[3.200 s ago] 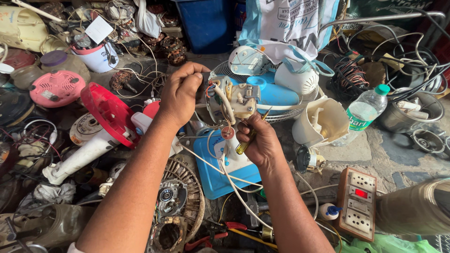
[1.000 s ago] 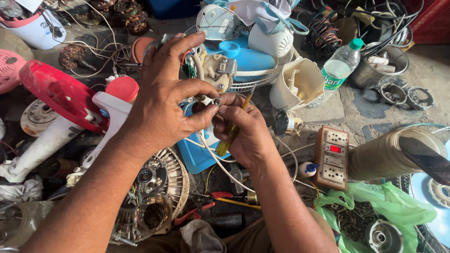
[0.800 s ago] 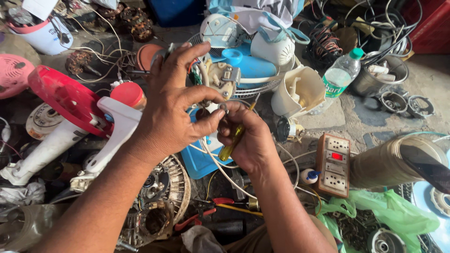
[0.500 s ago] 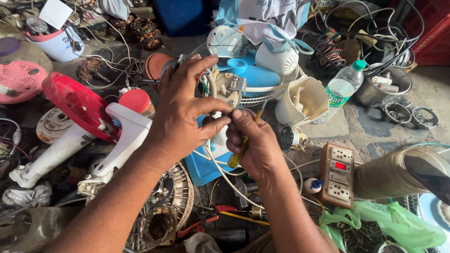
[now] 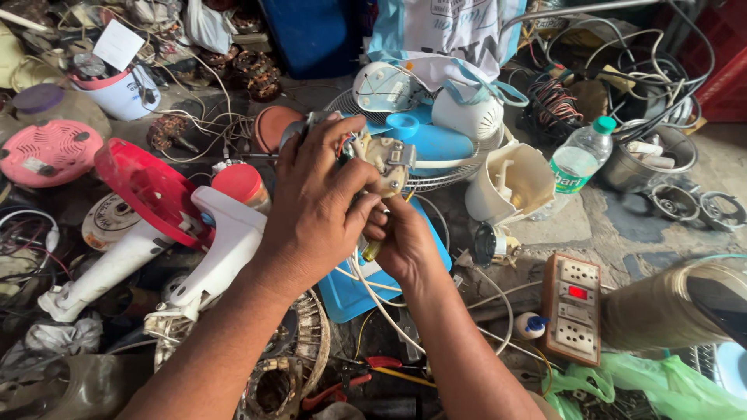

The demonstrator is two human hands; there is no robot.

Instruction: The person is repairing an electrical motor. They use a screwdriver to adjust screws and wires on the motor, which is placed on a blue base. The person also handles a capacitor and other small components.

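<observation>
Nearest, red-handled pliers [image 5: 342,383] lie on the floor beside a round metal motor stator [image 5: 272,385]. Above a flat blue plastic lid [image 5: 350,284], the right hand [image 5: 401,245] is clenched around a yellow-handled screwdriver [image 5: 372,250], its shaft running up and away, tip hidden. The left hand [image 5: 315,206] grips a small cream-coloured plastic fan part with wires [image 5: 385,159], held mid-air at centre. Farther off, a white plastic bucket [image 5: 124,93] holds tools and a paper tag.
</observation>
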